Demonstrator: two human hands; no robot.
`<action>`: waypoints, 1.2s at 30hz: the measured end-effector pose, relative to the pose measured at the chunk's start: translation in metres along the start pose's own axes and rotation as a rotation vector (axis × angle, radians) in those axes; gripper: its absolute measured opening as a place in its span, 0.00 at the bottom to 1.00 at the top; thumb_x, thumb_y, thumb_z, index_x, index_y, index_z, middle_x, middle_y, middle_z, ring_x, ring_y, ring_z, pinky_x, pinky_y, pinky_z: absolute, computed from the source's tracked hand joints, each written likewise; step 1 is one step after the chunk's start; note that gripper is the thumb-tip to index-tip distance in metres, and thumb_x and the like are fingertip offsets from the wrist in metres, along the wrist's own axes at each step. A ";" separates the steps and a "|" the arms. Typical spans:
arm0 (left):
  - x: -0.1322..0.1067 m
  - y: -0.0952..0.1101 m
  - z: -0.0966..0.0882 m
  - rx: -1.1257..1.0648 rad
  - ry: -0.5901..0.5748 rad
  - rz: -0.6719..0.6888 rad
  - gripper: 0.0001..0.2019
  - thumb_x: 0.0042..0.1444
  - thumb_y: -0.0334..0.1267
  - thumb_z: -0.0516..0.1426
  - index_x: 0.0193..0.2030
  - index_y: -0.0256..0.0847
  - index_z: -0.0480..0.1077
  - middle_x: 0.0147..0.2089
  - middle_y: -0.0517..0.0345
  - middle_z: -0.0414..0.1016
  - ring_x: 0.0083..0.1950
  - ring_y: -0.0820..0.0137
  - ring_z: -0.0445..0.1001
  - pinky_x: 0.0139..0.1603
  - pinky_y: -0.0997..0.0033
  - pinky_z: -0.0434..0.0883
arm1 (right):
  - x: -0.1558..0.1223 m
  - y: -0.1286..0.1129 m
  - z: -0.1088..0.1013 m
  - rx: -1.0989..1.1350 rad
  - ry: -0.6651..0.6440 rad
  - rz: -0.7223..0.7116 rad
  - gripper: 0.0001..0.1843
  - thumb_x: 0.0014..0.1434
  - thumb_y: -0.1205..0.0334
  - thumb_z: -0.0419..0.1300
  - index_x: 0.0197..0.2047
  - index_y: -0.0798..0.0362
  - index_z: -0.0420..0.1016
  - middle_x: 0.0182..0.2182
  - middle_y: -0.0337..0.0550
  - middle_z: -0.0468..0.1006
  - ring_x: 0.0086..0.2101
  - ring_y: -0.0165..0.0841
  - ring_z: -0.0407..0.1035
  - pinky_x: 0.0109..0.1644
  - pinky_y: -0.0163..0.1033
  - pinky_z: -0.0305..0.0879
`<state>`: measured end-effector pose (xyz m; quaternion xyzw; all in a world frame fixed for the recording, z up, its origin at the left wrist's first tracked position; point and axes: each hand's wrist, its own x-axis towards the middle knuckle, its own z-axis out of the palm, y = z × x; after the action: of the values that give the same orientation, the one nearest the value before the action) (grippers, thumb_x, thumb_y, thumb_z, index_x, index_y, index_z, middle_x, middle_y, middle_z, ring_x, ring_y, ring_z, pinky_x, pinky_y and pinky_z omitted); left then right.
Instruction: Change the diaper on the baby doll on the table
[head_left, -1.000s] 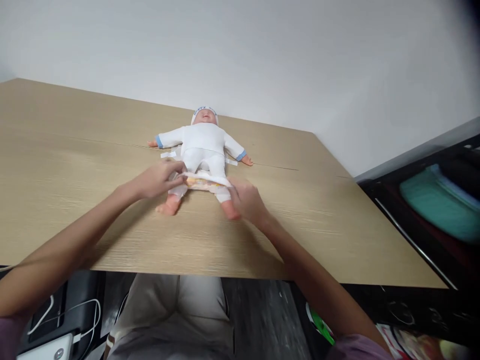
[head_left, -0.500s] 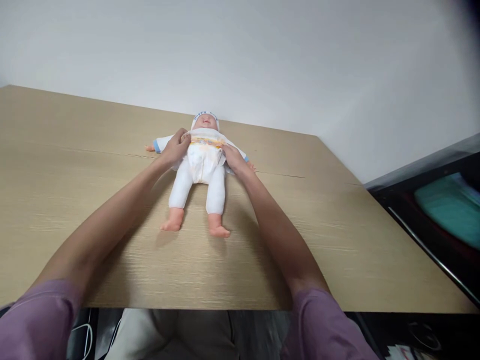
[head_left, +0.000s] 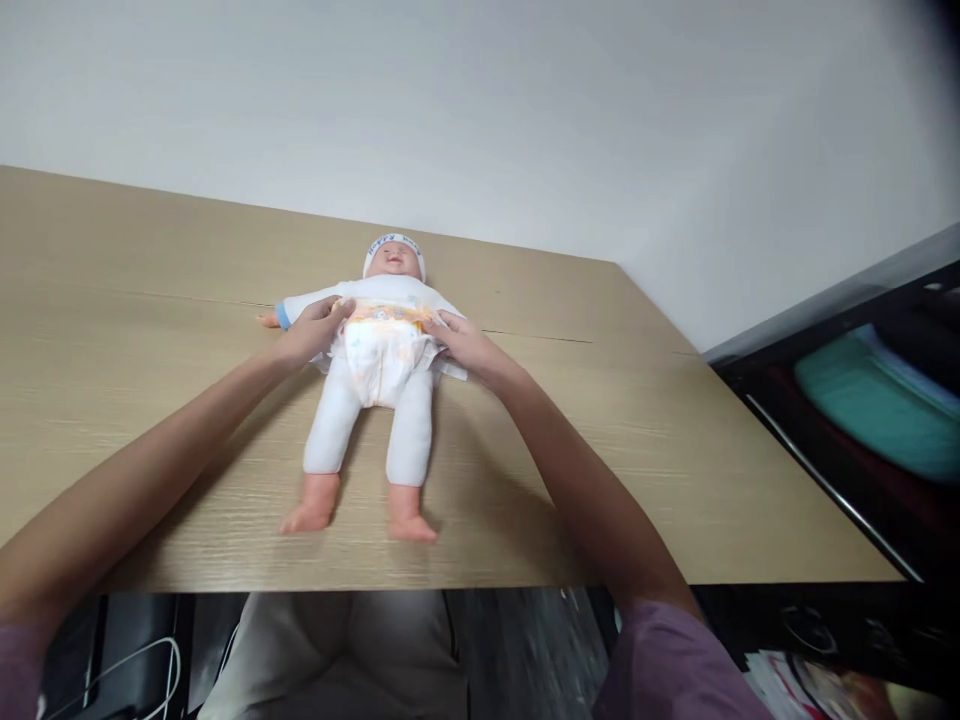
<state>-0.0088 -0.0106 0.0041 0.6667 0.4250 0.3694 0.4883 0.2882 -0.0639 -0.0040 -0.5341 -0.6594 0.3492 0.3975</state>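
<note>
A baby doll [head_left: 375,400] in white clothes and a white cap lies on its back on the wooden table [head_left: 675,440], head toward the wall, feet toward me. A white diaper [head_left: 382,345] with a coloured band covers its belly and crotch. My left hand [head_left: 311,330] grips the diaper's top edge at the doll's left side. At the other side my right hand [head_left: 461,343] holds the same edge. The doll's far arm is hidden behind my right hand.
A pale wall stands right behind the table. At the right is a dark shelf unit [head_left: 847,430] holding something teal [head_left: 877,400]. Below the table's near edge are my lap [head_left: 337,650], white cables [head_left: 161,665] at the left and printed items [head_left: 810,685] on the floor.
Both hands have carried the diaper's front from the doll's knees up over its belly. The doll now lies closer to the table's near edge, legs bare of the diaper.
</note>
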 end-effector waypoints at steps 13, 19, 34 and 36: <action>-0.012 0.064 0.048 0.741 0.029 0.666 0.13 0.75 0.45 0.55 0.54 0.44 0.78 0.58 0.45 0.83 0.63 0.48 0.75 0.69 0.42 0.71 | -0.083 0.031 -0.007 -0.471 0.457 -0.050 0.11 0.70 0.52 0.65 0.50 0.49 0.77 0.39 0.43 0.82 0.39 0.40 0.76 0.49 0.45 0.72; -0.014 0.052 0.075 0.916 -0.078 0.633 0.25 0.71 0.62 0.61 0.61 0.46 0.81 0.69 0.44 0.79 0.72 0.37 0.67 0.72 0.33 0.66 | -0.085 0.029 -0.008 -0.641 0.414 0.033 0.14 0.71 0.47 0.69 0.47 0.47 0.76 0.36 0.41 0.81 0.40 0.42 0.76 0.46 0.43 0.67; -0.020 0.054 0.081 1.036 -0.026 0.557 0.32 0.62 0.63 0.68 0.65 0.44 0.81 0.67 0.41 0.79 0.65 0.34 0.70 0.67 0.36 0.69 | -0.083 0.029 -0.004 -0.680 0.344 0.298 0.20 0.69 0.40 0.72 0.48 0.47 0.78 0.43 0.47 0.87 0.48 0.47 0.81 0.51 0.46 0.72; -0.020 0.053 0.082 1.035 -0.022 0.556 0.32 0.62 0.62 0.68 0.65 0.44 0.81 0.67 0.41 0.78 0.66 0.34 0.69 0.67 0.36 0.68 | -0.083 0.029 -0.004 -0.677 0.348 0.282 0.21 0.69 0.40 0.72 0.50 0.48 0.78 0.41 0.46 0.87 0.47 0.47 0.81 0.51 0.46 0.72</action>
<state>0.0690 -0.0653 0.0331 0.9087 0.3541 0.2210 -0.0116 0.3139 -0.1401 -0.0404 -0.7711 -0.5802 0.0679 0.2532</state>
